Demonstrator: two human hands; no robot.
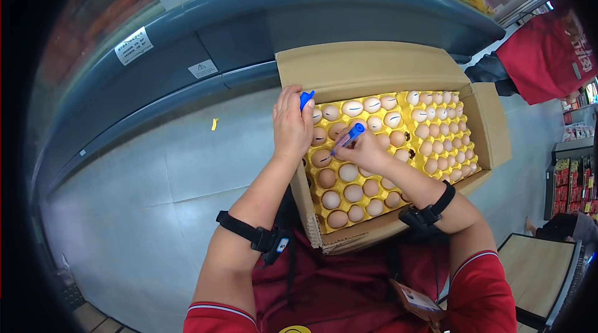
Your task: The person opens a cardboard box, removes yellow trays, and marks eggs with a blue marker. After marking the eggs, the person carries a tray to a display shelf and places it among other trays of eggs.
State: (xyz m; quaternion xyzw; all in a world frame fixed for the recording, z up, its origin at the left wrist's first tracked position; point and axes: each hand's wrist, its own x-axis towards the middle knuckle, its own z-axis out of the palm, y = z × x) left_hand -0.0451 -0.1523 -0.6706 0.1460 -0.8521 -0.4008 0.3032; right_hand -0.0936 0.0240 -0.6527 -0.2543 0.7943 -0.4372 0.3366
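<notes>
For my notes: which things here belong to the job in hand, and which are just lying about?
In use: blue marker in right hand; cap in left hand; eggs; yellow trays; cardboard box.
Lying about: yellow scrap; blue cabinet; wooden table.

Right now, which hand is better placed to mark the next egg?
Right. The right hand holds the blue marker, tip down among the eggs; the left hand only pinches the marker cap.
</notes>
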